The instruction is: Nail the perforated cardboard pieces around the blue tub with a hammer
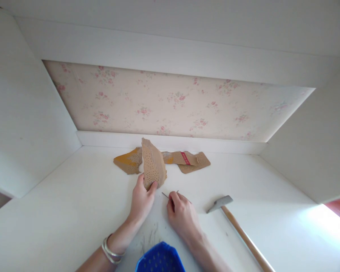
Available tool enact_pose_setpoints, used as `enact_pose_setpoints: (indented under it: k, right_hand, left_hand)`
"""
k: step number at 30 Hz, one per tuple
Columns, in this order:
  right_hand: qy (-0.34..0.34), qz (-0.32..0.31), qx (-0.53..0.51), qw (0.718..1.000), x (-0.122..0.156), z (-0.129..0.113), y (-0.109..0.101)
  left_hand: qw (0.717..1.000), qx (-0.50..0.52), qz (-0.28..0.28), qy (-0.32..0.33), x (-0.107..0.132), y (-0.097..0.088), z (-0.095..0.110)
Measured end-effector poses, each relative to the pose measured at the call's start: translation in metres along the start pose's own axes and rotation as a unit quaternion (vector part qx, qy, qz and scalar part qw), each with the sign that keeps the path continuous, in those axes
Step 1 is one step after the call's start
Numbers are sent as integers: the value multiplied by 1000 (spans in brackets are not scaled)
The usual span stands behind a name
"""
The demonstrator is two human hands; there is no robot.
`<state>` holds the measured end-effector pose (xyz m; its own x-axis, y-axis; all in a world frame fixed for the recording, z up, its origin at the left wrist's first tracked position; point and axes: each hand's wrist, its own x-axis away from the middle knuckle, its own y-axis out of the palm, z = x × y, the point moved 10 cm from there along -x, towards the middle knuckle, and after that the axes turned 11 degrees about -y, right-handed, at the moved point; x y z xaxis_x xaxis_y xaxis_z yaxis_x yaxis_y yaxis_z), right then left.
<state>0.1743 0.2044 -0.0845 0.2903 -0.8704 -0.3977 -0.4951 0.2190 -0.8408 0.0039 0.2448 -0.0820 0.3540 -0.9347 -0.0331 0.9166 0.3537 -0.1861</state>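
My left hand (144, 194) grips the lower edge of a torn brown cardboard piece (153, 164) dotted with many small holes, and tilts it up off the white surface. Two silver bangles circle that wrist. Just to the right, my right hand (183, 211) is closed in a pinch on a thin nail (164, 195) whose end sticks out toward the cardboard. A second thin tip shows above those fingers. Beyond the hands lie a yellow-stained cardboard scrap (127, 161) and, to the right, overlapping scraps (194, 162), one with a red stripe.
A hammer (221, 204) with a wooden handle lies to the right of my right hand. At the bottom edge stands a blue plastic basket (161, 257). Several small marks or nails lie just above it. White panels enclose the surface, with floral wallpaper (170, 102) behind.
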Motion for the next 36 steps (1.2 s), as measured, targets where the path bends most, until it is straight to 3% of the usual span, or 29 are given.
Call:
enact_pose_setpoints:
  k: [9, 16, 20, 23, 26, 30, 33, 36]
  right_hand:
    - [47, 34, 54, 997, 1, 8, -13]
    - [10, 19, 22, 1000, -3, 5, -7]
    - [-17, 17, -15, 1000, -4, 3, -5]
    - [-27, 22, -43, 998, -5, 2, -5]
    - [-26, 33, -66, 997, -4, 3, -5]
    - [-4, 72, -84, 994, -3, 11, -10]
    - [-11, 100, -102, 990, -1, 14, -14]
    - [-49, 110, -126, 985, 1, 12, -11]
  left_hand:
    - [1000, -10, -4, -3, 1, 2, -1]
    - [999, -38, -15, 6, 2, 6, 3]
    - [1000, 4, -31, 0, 3, 7, 3]
    - [994, 78, -79, -18, 4, 15, 2]
    - [958, 211, -172, -92, 8, 33, -4]
    - [855, 379, -281, -217, 21, 56, -8]
    - [807, 404, -335, -270, 32, 66, -9]
    - [787, 388, -379, -293, 41, 73, -12]
